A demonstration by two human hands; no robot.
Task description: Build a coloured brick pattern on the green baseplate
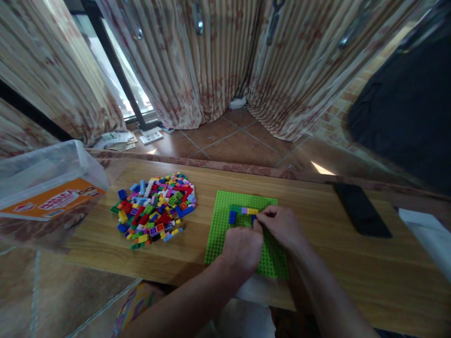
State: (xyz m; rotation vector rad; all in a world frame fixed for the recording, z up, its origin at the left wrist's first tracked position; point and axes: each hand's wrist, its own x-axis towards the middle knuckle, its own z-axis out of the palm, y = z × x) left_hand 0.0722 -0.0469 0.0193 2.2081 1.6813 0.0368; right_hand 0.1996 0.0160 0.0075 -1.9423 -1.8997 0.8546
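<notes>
A green baseplate [225, 202] lies on the wooden table with a small row of bricks built on it. That row has a green brick [236, 208], a lilac brick [244, 211] and a yellow brick [252, 211]. At its left end a blue brick [232, 217] points toward me. Another blue brick [253, 218] sits below the yellow one, partly covered by my fingers. My right hand [282, 226] pinches at this blue brick from the right. Curled closed over the plate, my left hand [243, 246] meets it from below; whatever its fingertips hold is hidden.
A heap of mixed loose bricks [155, 209] spreads over the table's left part. Beyond it stands a clear plastic box [95, 164] with an orange label. To the right lie a black phone [361, 209] and a white sheet [424, 234]. Striped curtains [218, 61] hang behind the table.
</notes>
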